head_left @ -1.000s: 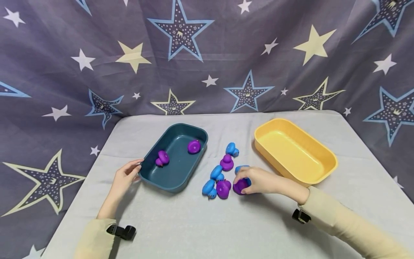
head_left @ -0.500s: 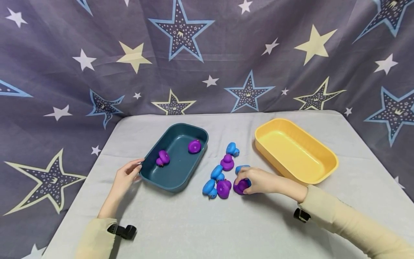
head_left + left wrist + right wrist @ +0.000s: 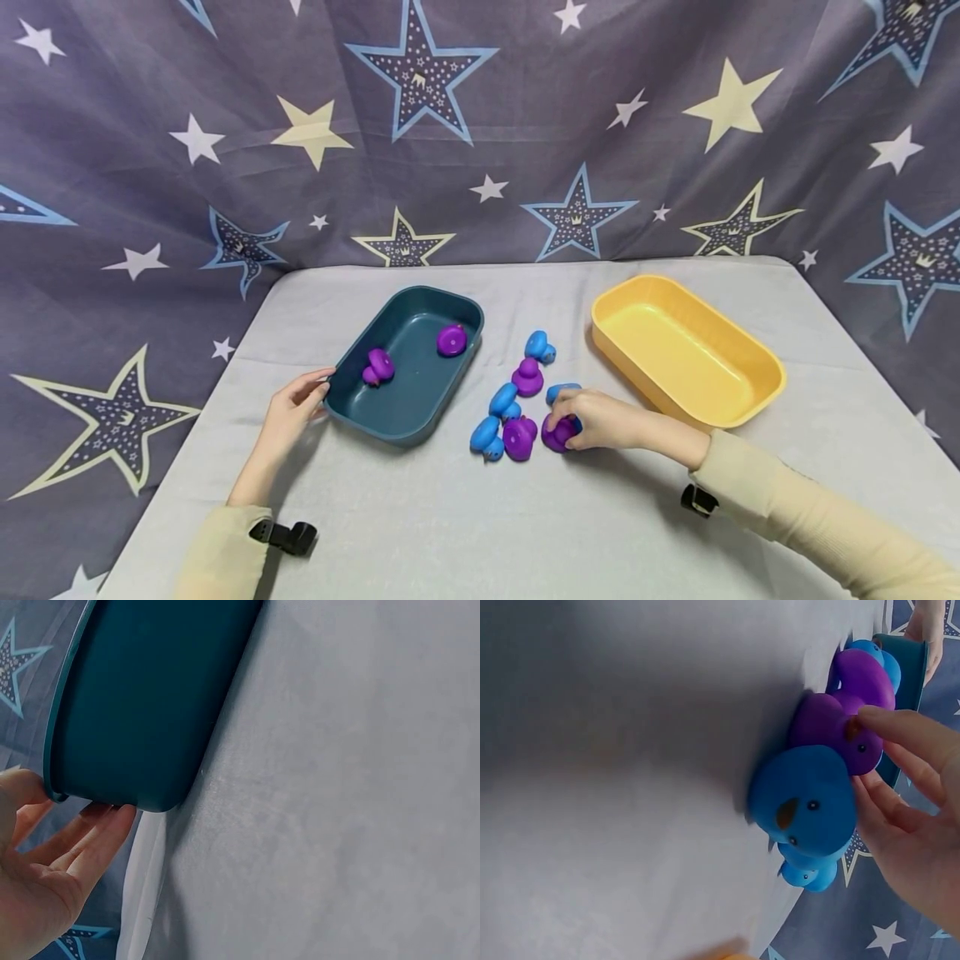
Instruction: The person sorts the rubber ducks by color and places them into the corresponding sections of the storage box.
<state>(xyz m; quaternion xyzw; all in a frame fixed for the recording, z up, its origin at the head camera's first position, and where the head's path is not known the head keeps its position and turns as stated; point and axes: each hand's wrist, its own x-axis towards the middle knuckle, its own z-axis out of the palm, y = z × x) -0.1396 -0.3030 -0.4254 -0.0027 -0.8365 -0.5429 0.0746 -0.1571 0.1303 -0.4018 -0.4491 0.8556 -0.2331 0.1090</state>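
The person's left hand (image 3: 291,414) pinches the rim of the teal bin (image 3: 408,404) at its near left corner, with two purple ducks (image 3: 452,340) lying inside. The right hand (image 3: 603,418) holds the held duck (image 3: 555,436), also purple, between thumb and fingers at the table (image 3: 450,533), just beside a blue duck (image 3: 802,795), among other ducks (image 3: 519,439) between the teal bin and the yellow bin (image 3: 682,358).

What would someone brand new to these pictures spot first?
Probably the bright yellow tub on the right side of the table. Then the blue and purple ducks clustered between it and the teal tub, where the right hand pinches a purple one. The big stars on the dark curtain behind would stand out too.
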